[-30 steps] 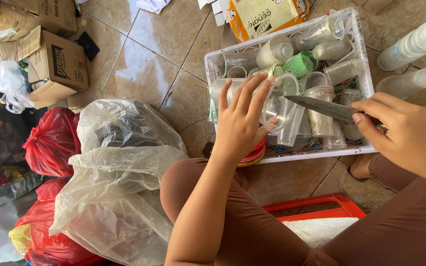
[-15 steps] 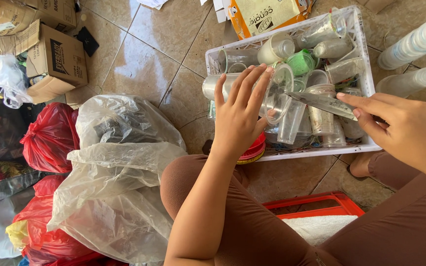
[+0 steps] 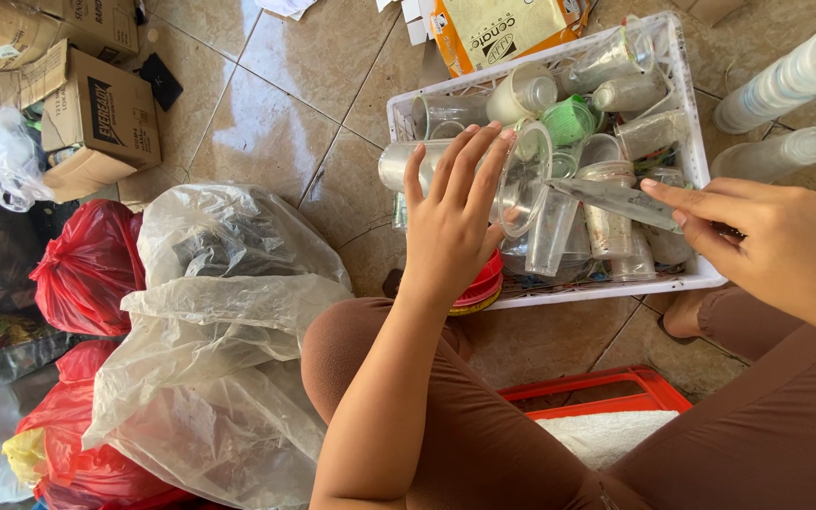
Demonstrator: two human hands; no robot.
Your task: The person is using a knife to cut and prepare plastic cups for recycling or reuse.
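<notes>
My left hand (image 3: 450,231) hangs over the left end of a white plastic crate (image 3: 606,289), fingers spread across a clear plastic cup (image 3: 395,168) that it holds lying sideways. My right hand (image 3: 790,247) grips a knife, and the grey blade (image 3: 616,198) points left towards the cup's open rim. Several clear cups fill the crate, along with one green cup (image 3: 569,121). Beneath my left hand, a stack of red lids (image 3: 485,286) rests against the crate's front edge.
Two stacks of clear cups (image 3: 786,76) lie on the tiles right of the crate. A large clear bag (image 3: 219,321), red bags (image 3: 87,264) and cardboard boxes (image 3: 96,123) crowd the left. A red tray (image 3: 616,387) with white cloth sits between my knees.
My left hand has raised the cup a little and moved it left. The knife blade has come closer to the cup's rim.
</notes>
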